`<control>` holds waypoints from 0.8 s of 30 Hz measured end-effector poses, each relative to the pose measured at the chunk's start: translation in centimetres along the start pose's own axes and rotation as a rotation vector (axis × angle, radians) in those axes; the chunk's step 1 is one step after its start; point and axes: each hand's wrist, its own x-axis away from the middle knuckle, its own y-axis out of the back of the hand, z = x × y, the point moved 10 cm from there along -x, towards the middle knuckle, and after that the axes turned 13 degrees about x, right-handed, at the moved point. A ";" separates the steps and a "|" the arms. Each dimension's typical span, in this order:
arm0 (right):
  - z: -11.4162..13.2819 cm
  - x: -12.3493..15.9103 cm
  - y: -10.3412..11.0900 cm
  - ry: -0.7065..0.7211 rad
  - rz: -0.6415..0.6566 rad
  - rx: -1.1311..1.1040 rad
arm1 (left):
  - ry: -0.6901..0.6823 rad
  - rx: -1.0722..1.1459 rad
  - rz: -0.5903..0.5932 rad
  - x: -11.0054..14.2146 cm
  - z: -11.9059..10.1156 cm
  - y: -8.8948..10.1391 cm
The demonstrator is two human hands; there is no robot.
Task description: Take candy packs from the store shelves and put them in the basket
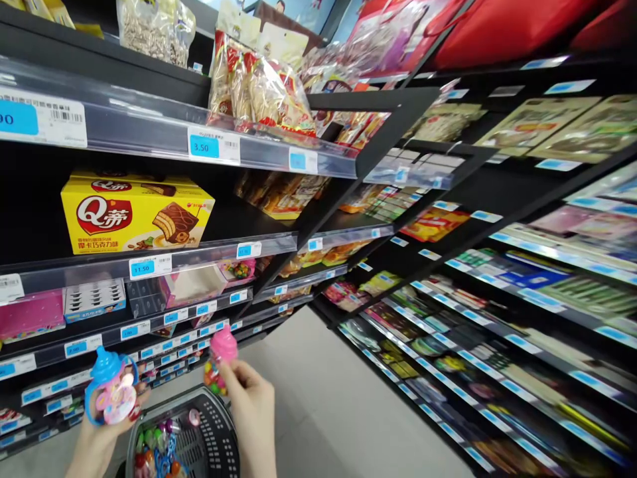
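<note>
My left hand (103,435) is closed round a toy baby bottle (107,388) with a blue nipple-shaped cap and blue side handles; its front is pink with printed pictures. My right hand (247,393) grips a smaller candy bottle (223,344) by its pink cap; colourful candies show through its clear body. Below and between both hands is a dark grey shopping basket (229,435). Inside it lie several colourful small items (162,441), too small to name surely, and a small pink round piece (194,417).
On the left shelves stand a yellow box of chocolate cakes (137,216), snack bags (263,89), a white-topped carton (94,299) and a pink box (30,313). Another shelf unit (497,338) full of packets lines the right. Grey floor (318,398) runs between them.
</note>
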 end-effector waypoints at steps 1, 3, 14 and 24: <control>0.7 2.1 -1.3 -0.017 0.069 -0.034 | -0.071 -0.037 -0.019 0.0 -0.1 -0.1; 2.0 5.6 -3.5 -0.043 0.166 -0.061 | -0.170 -0.140 -0.060 0.1 0.2 0.2; 4.8 10.6 -6.7 0.026 0.223 0.092 | 0.079 -0.166 0.169 2.1 3.0 0.1; 8.1 13.3 -6.6 0.286 0.174 0.175 | -0.022 -0.123 0.145 3.0 1.5 0.1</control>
